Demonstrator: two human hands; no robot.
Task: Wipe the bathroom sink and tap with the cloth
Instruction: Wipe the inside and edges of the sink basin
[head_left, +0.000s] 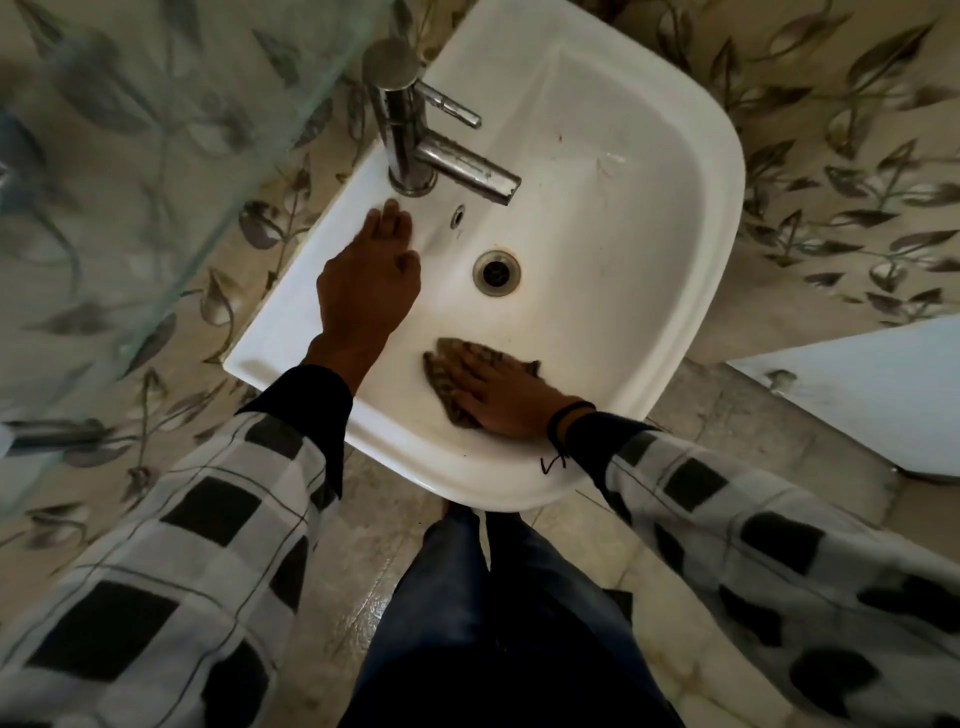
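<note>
A white wall-hung sink (649, 234) fills the middle of the head view, with a round drain (496, 273) in its bowl. A chrome tap (415, 135) stands on the back ledge, its spout pointing over the bowl. A brown patterned cloth (441, 366) lies on the near inside wall of the bowl. My right hand (498, 400) presses flat on the cloth with straight fingers. My left hand (371, 275) rests with straight fingers on the sink's left ledge, just below the tap's base.
A glass shelf (156, 171) juts out at the left above the sink's level. Leaf-patterned tiles cover the wall around the sink. A white fixture (857, 389) shows at the right edge. My legs stand on the tiled floor under the sink's front rim.
</note>
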